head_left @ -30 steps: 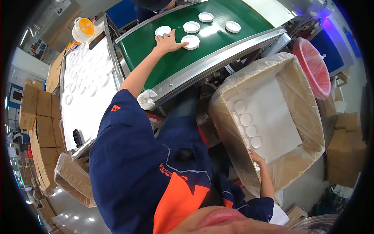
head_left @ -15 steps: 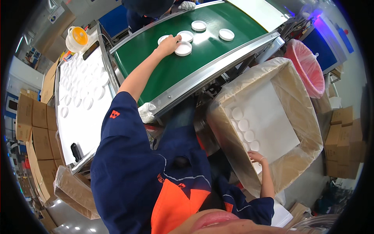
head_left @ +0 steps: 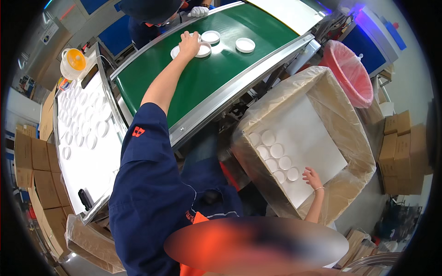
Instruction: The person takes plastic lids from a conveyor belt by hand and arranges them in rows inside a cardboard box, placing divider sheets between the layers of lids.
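Observation:
My left hand point(head_left: 189, 45) reaches across the green conveyor belt, its fingers curled down over a shallow round white lid point(head_left: 198, 37) that is partly hidden by them. Against the hand on its right is another white lid point(head_left: 203, 49), and a third point(head_left: 175, 52) shows at its left. Two more lie just beyond and farther right. Over the plastic-lined cardboard box point(head_left: 363, 161), my right hand point(head_left: 313, 178) is open and holds nothing, fingers spread above a white sheet point(head_left: 308, 133). Beside it on the sheet, several white lids point(head_left: 285, 162) lie in rows along the box's left side.
Across the belt point(head_left: 221, 76) stands a co-worker with a white-gloved hand point(head_left: 198, 11). At left, a white table point(head_left: 83, 168) carries many round white pieces point(head_left: 90, 141) and a yellow-and-white device point(head_left: 73, 62). A pink-lined bin point(head_left: 345, 73) stands beyond the box; stacked cartons point(head_left: 399, 152) are at right.
My right hand has come away from the lids at the box's near left, and its fingers are spread. My left hand has shifted on the belt, bringing a lid closer to the others. The view has shifted.

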The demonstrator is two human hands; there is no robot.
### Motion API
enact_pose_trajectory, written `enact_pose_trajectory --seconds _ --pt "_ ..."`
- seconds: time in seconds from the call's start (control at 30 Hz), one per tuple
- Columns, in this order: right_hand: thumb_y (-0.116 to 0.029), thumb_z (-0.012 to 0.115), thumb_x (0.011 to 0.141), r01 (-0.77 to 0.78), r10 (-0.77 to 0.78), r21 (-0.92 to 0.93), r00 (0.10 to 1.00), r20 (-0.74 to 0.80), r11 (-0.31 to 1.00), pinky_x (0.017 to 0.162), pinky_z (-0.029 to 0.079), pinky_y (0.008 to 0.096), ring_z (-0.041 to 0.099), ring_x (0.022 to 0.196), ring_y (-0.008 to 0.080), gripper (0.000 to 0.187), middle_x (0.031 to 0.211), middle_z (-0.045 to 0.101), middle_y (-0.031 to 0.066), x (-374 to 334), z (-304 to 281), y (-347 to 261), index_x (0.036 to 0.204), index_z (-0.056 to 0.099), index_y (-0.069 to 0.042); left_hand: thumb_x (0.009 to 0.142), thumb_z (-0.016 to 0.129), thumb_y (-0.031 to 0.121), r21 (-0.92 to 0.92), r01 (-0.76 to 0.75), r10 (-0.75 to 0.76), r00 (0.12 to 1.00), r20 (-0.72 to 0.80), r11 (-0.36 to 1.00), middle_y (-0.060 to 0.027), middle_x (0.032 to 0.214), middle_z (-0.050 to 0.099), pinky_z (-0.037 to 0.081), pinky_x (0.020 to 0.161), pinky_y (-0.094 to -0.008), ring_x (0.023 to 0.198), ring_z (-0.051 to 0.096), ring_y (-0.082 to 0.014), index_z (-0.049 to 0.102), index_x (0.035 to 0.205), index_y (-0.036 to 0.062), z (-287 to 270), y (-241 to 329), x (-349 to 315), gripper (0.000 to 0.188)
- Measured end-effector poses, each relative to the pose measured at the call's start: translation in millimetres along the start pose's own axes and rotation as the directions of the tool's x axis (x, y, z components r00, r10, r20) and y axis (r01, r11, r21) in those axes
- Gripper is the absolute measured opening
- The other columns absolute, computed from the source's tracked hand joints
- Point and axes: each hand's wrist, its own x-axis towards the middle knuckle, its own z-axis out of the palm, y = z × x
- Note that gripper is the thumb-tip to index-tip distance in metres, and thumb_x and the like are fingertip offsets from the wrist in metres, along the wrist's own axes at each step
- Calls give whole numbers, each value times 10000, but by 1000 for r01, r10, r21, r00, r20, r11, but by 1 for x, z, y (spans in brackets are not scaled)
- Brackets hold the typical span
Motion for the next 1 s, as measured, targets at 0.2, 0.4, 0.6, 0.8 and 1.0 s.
enact_pose_trajectory --seconds 0.2,0.4,0.6,0.8,1.0 --pt "-400 513 888 -7 7 -38 1000 -18 999 670 464 296 611 834 164 495 1022 612 95 5 -5 -2 1281 436 -110 790 560 91 -53 -78 93 899 428 996 -171 1004 548 470 783 -445 975 555 -370 519 1049 206 -5 -8 23 286" --pt "-353 539 881 88 -84 -150 996 30 985 635 458 280 608 757 155 470 942 628 85 19 6 26 1263 455 -93 790 542 58 -145 -170 207 932 299 975 -129 923 572 465 720 -420 915 590 -280 567 983 167 -37 -2 -5 223" --pt "-318 579 863 243 -206 -276 966 157 930 772 477 331 611 855 234 484 960 618 166 9 29 -3 1240 463 -37 870 548 162 -783 602 81 798 598 -156 -120 1121 564 476 872 -394 1005 578 -230 488 1177 5 -181 82 -80 350" --pt "-339 548 884 351 -297 -161 911 287 923 818 463 344 599 912 258 479 1039 603 197 -9 49 -42 1252 453 -47 882 548 157 -174 730 564 635 528 -660 -183 1036 577 539 778 -363 905 618 -242 494 1135 -45 -241 155 -151 328" --pt "-331 532 884 344 -298 -242 932 207 907 812 465 343 602 903 261 482 1024 611 187 -17 43 -52 1250 445 -30 870 559 143 -229 764 589 620 518 -603 -165 1048 573 524 793 -363 924 607 -241 495 1139 -28 -232 225 -181 325"
